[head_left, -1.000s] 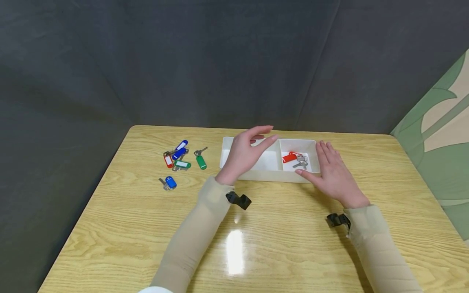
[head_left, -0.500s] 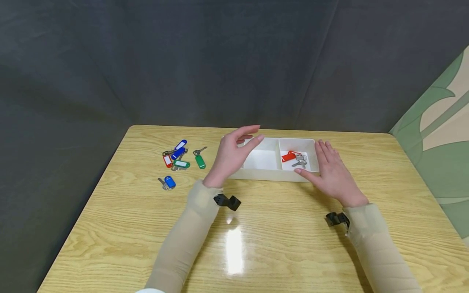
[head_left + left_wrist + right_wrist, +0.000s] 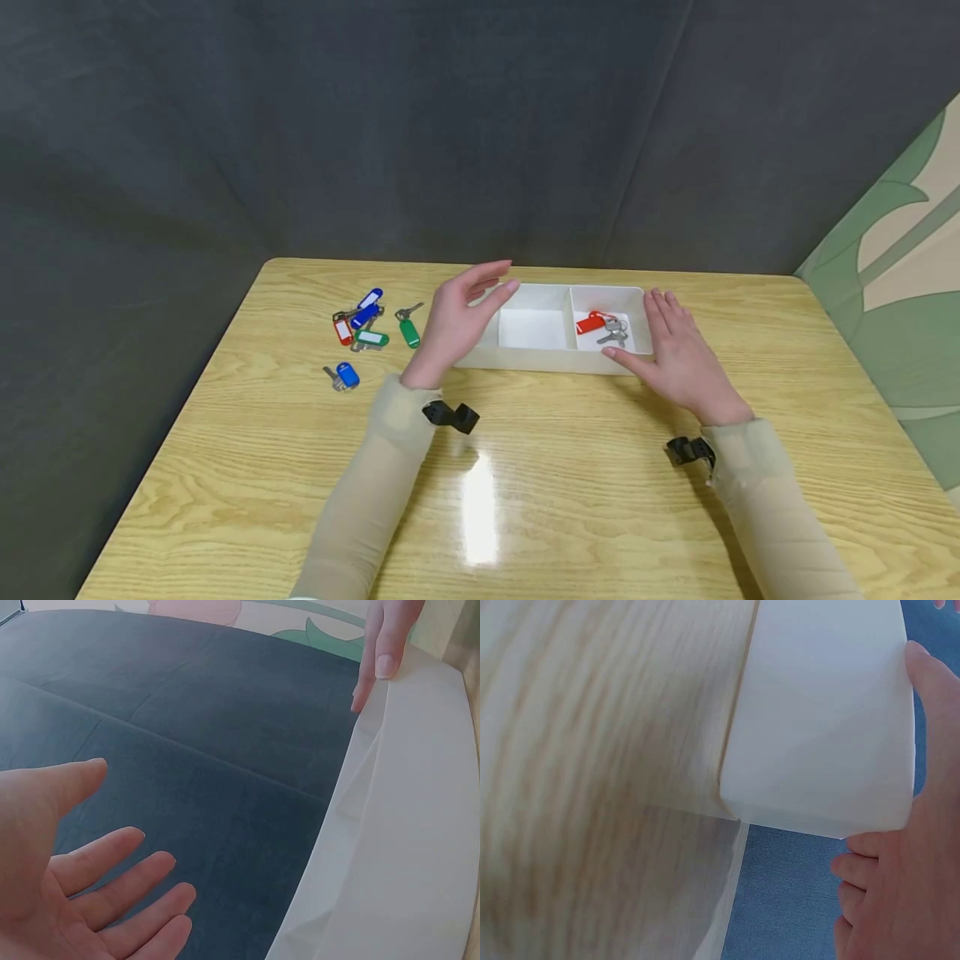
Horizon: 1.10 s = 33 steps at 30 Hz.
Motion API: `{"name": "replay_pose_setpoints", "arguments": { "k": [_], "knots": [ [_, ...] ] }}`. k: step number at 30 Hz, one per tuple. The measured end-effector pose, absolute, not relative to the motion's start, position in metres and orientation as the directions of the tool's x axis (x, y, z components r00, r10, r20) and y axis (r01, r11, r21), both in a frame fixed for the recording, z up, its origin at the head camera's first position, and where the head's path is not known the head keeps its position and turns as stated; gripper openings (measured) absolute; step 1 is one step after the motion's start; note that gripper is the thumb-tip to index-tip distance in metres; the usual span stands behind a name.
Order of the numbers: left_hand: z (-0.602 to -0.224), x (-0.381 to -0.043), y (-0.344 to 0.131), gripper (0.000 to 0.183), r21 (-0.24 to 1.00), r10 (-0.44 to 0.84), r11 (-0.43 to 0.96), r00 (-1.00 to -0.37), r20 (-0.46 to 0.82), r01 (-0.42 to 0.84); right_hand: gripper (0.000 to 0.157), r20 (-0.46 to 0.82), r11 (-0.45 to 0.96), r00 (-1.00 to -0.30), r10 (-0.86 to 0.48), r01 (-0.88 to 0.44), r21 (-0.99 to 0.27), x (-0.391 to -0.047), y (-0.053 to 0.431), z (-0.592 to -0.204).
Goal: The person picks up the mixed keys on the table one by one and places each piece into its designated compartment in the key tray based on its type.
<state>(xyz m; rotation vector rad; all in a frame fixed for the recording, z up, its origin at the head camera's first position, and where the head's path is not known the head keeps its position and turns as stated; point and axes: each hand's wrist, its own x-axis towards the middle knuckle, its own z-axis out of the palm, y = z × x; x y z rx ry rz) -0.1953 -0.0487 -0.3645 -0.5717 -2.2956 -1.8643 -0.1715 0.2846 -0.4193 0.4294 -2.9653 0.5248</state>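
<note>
Over the left end of a white divided box hovers my left hand, holding nothing. Its fingers are loosely bent and spread from the thumb, as the left hand shows in the left wrist view. My right hand rests at the box's right end. Its straight fingers lie along the end wall and its thumb touches the front rim. Red key tags with keys lie in the right compartment. The middle compartment is bare; my left hand partly hides the left one.
Left of the box lies a cluster of tagged keys: blue tags, a red tag and a green tag. Another green tag and a blue tag lie apart. A dark curtain hangs behind the table.
My left hand has moved left, from above the middle of the box to its left end, uncovering the middle compartment. The right hand and the box have stayed in place.
</note>
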Motion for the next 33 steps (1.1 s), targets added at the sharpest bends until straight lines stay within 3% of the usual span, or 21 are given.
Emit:
{"name": "replay_pose_setpoints", "arguments": {
  "k": [33],
  "knots": [
    [-0.354,-0.197,-0.107,0.056,0.933,0.073,0.243,-0.964,0.254,0.264,0.108,0.127,0.903,-0.960,-0.249,-0.278,-0.328,-0.171,0.284,-0.418]
  ]
}}
